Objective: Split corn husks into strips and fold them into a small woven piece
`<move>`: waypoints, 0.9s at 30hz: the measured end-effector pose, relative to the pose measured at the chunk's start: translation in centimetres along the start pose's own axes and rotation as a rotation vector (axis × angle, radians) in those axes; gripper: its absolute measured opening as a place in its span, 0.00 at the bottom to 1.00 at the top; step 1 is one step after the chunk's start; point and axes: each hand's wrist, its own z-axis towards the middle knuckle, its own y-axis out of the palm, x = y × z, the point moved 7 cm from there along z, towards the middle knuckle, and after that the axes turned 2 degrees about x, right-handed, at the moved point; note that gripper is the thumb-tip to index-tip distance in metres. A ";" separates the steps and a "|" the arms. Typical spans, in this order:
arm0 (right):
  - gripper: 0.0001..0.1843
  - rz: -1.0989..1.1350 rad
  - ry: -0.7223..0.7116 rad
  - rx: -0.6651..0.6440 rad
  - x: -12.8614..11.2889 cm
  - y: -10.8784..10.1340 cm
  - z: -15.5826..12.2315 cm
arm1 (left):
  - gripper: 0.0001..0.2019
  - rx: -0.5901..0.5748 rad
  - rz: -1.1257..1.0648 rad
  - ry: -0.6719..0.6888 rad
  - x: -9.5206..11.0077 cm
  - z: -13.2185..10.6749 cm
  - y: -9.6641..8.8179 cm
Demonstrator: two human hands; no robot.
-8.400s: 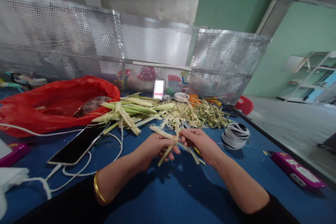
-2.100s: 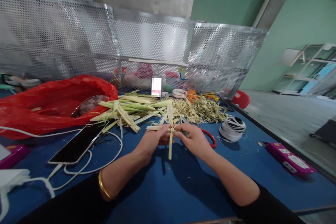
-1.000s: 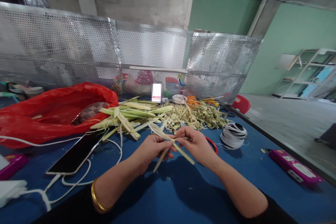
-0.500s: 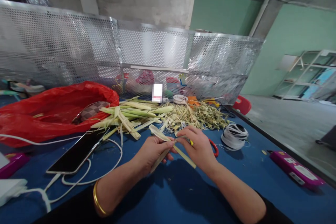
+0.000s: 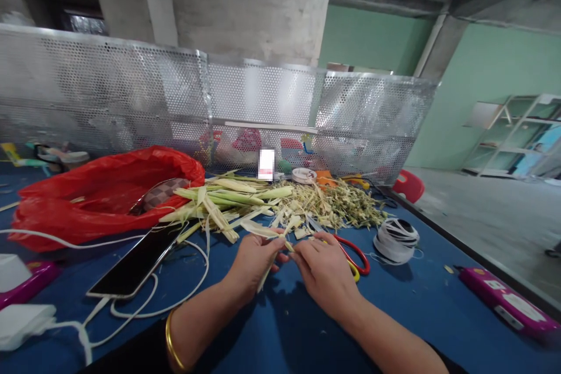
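Note:
Pale strips of corn husk (image 5: 258,229) are pinched in my left hand (image 5: 253,260), one end sticking out to the upper left and another hanging below the fingers. My right hand (image 5: 328,269) meets it at the fingertips, closed on the same husk where the strips cross. Just behind the right hand lie scissors (image 5: 360,258) with red and yellow handles, their blades partly covered by that hand. Beyond both hands is a pile of long greenish husks (image 5: 236,193), beside a heap of dried plant bits (image 5: 350,203).
A red plastic bag (image 5: 109,178) stands at the left, near a phone (image 5: 138,263) with a white cable (image 5: 193,289). To the right are a spool of white twine (image 5: 395,241) and a purple case (image 5: 508,301). A perforated metal screen (image 5: 263,93) closes off the back.
My right hand has turned and lowered against the left fingertips. The strip end that pointed down right no longer shows; a piece now points upward. More of the scissors shows. The view has shifted.

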 end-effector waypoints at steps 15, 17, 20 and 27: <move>0.13 0.127 0.027 -0.006 -0.1 -0.8 0.3 | 0.16 -0.117 -0.167 -0.141 -0.3 0.1 0.0; 0.13 0.125 0.044 -0.001 0.1 -0.7 0.3 | 0.16 -0.121 -0.158 -0.145 -0.3 0.2 -0.1; 0.12 0.106 0.075 0.018 0.5 -0.7 0.4 | 0.16 -0.121 -0.131 -0.114 0.0 0.2 -0.2; 0.16 0.084 0.037 0.008 -0.2 -0.5 0.1 | 0.15 -0.122 -0.170 -0.108 0.2 -0.4 0.4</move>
